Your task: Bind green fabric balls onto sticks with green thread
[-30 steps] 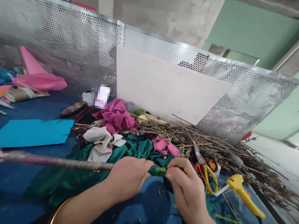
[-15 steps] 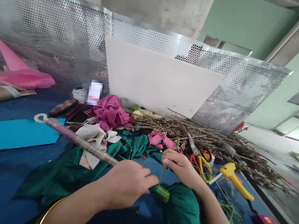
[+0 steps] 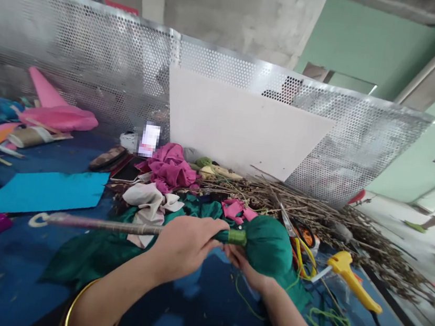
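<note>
Since half a second ago the rod has swung back to lie level across the view, and the green bundle has risen from low at five o'clock to the middle, now cradled from beneath instead of hanging free. The left hand [image 3: 183,246] is closed around the wrapped rod [image 3: 102,224] just short of its head, thumb on top, a gold bangle [image 3: 79,304] on that wrist. The right hand [image 3: 249,273] sits under the green fabric bundle [image 3: 269,243], palm up, fingers curled against the cloth; how firmly it grips cannot be told, since the bundle hides most of it. Between the two hands a band of green thread [image 3: 237,237] is wound tightly round the bundle's neck, and a loose strand trails down toward six o'clock. Judging from this, the cloth head is already gathered and bound onto the rod, while the trailing end looks untied or untrimmed. At three o'clock of the bundle lie scissors [image 3: 300,236] and a yellow glue gun [image 3: 350,277]; at one o'clock a heap of dry twigs [image 3: 333,219]; at eleven o'clock crumpled magenta cloth [image 3: 169,167] and cream cloth [image 3: 149,205]. A blue paper sheet [image 3: 39,191] lies at nine o'clock on the blue table [image 3: 191,313], backed by a perforated metal screen [image 3: 95,63].
</note>
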Tool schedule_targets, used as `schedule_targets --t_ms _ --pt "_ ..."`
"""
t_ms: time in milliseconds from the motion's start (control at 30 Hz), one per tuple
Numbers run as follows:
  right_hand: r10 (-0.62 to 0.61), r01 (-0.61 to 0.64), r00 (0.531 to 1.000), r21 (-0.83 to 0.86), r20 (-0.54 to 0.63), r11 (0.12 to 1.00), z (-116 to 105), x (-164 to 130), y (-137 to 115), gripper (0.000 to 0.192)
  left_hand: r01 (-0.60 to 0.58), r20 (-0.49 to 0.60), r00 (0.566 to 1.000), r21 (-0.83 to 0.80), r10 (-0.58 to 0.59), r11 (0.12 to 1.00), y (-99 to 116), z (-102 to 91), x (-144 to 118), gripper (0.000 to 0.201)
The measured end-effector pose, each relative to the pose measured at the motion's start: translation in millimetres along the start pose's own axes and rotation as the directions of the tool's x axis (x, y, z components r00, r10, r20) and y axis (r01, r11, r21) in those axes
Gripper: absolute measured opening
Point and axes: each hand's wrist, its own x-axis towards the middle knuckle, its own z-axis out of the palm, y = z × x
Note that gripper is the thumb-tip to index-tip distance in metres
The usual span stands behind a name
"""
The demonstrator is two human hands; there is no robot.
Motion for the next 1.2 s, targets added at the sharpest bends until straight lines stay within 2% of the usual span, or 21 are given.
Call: schedule_targets --t_ms 100,167,200,267,333,367,400,467,533,567,633,700,800,900,1000,1067,1200 --pt "-0.088 0.088 0.996 -0.116 0.010 0.989 13.5 -10.1 -14.8 0.038 0.158 -0.060 0.985 -0.022 -0.159 0.987 -5.3 -3.7 0.2 0.027" --pt "-0.207 0.191 0.978 -0.325 -0.016 0.926 19.9 -17.7 -26.8 0.030 0.249 -0.067 0.966 -0.035 -0.251 0.968 -7.7 -6.4 0.9 0.027" --pt "-0.283 0.238 0.958 -0.446 -0.037 0.863 21.9 -21.7 -33.1 0.026 0.282 -0.062 0.957 -0.035 -0.284 0.959 -8.5 -7.3 1.3 0.027" --pt "-0.451 0.310 0.888 -0.611 -0.087 0.729 23.5 -28.9 -45.4 0.020 0.322 -0.047 0.945 -0.033 -0.323 0.946 -9.3 -7.1 2.1 0.027" --pt "-0.568 0.407 0.816 -0.591 -0.109 0.697 22.9 -33.1 -55.7 0.018 0.330 -0.020 0.944 -0.039 -0.331 0.943 -8.8 -4.1 2.5 0.027" --pt "-0.587 0.457 0.802 -0.520 -0.108 0.721 22.4 -33.6 -59.5 0.019 0.321 -0.004 0.947 -0.051 -0.322 0.946 -8.0 -1.8 2.7 0.026" --pt "-0.575 0.491 0.811 -0.411 -0.108 0.768 22.3 -33.1 -62.2 0.021 0.309 0.016 0.951 -0.068 -0.309 0.949 -6.9 0.8 2.8 0.026" --pt "-0.481 0.469 0.869 -0.113 -0.115 0.876 23.8 -30.2 -63.8 0.030 0.288 0.054 0.958 -0.106 -0.283 0.952 -3.9 5.8 3.1 0.028" --pt "-0.360 0.382 0.921 0.159 -0.152 0.910 27.5 -27.5 -61.4 0.040 0.282 0.081 0.959 -0.132 -0.273 0.950 -0.5 9.3 3.5 0.030" --pt "-0.315 0.351 0.932 0.227 -0.178 0.908 29.8 -27.0 -59.5 0.042 0.286 0.086 0.957 -0.137 -0.276 0.948 1.1 10.3 3.7 0.030" --pt "-0.277 0.323 0.931 0.183 -0.236 0.929 33.9 -28.3 -57.0 0.042 0.293 0.079 0.955 -0.145 -0.284 0.945 3.7 11.2 3.8 0.030" --pt "-0.315 0.323 0.912 -0.015 -0.263 0.946 36.8 -31.5 -57.7 0.038 0.295 0.069 0.955 -0.154 -0.288 0.943 5.6 11.5 3.5 0.031" --pt "-0.445 0.384 0.866 -0.270 -0.226 0.883 39.7 -36.1 -62.7 0.031 0.287 0.057 0.958 -0.162 -0.281 0.944 6.7 13.5 2.9 0.032" --pt "-0.519 0.428 0.834 -0.372 -0.187 0.823 44.3 -37.7 -64.1 0.027 0.280 0.042 0.960 -0.148 -0.277 0.949 6.0 19.2 3.5 0.031" --pt "-0.526 0.425 0.832 -0.407 -0.174 0.808 48.5 -36.5 -62.7 0.026 0.295 0.061 0.955 -0.076 -0.291 0.953 4.1 25.5 5.1 0.031" --pt "-0.511 0.432 0.847 -0.372 -0.145 0.821 46.9 -34.3 -65.2 0.027 0.299 0.088 0.951 -0.016 -0.296 0.954 2.7 27.0 5.7 0.031" --pt "-0.464 0.451 0.886 -0.224 -0.010 0.864 27.4 -29.4 -79.8 0.026 0.256 0.121 0.958 0.039 -0.258 0.966 0.6 21.9 4.0 0.029"
